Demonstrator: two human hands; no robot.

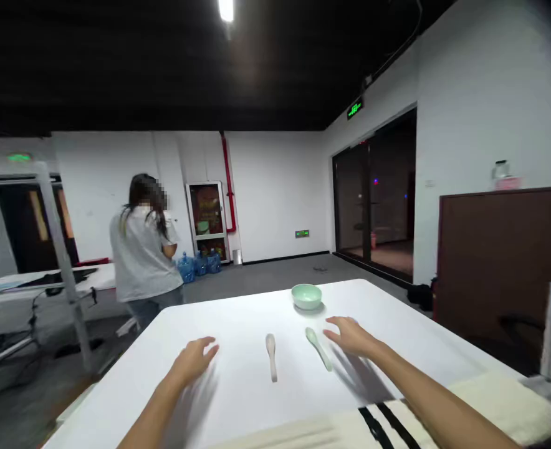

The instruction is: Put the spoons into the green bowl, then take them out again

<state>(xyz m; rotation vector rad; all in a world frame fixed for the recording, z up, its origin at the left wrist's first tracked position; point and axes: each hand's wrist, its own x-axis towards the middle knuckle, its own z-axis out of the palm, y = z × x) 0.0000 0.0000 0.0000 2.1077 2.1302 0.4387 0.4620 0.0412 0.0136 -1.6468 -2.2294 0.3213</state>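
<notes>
**Two bare grips beside two spoons**

The pale green spoon (318, 348) lies flat on the white tabletop (238, 324), its scoop end away from me and its handle slanting toward me and to the right. My right grip (350, 337) is just to the right of that scoop end, palm down with the fingers spread and holding nothing; the fingertips come very near the spoon, but I cannot tell whether they touch it. A soft shadow lies on the tabletop under my right wrist and forearm.

A white spoon (271, 355) lies a little to the left of the green one, apart from it, lying almost straight with its scoop end away from me too. Further left, well apart from the white spoon, is my left grip (194, 360), palm down, fingers loosely extended, with nothing in it. It is blurred, so I cannot say whether it rests on the tabletop or hangs just above.

Beyond both spoons, near the far edge, a pale green bowl (306, 296) stands upright on its own. At the near edge a cream cloth (504, 399) with two black stripes lies under my right forearm.

Past the tabletop on the left a person (142, 255) in a grey top stands turned away from me, with blue water bottles (199, 265) on the floor by the wall behind. A slanted metal post (63, 262) rises at far left, and a brown partition (504, 249) stands at right
</notes>
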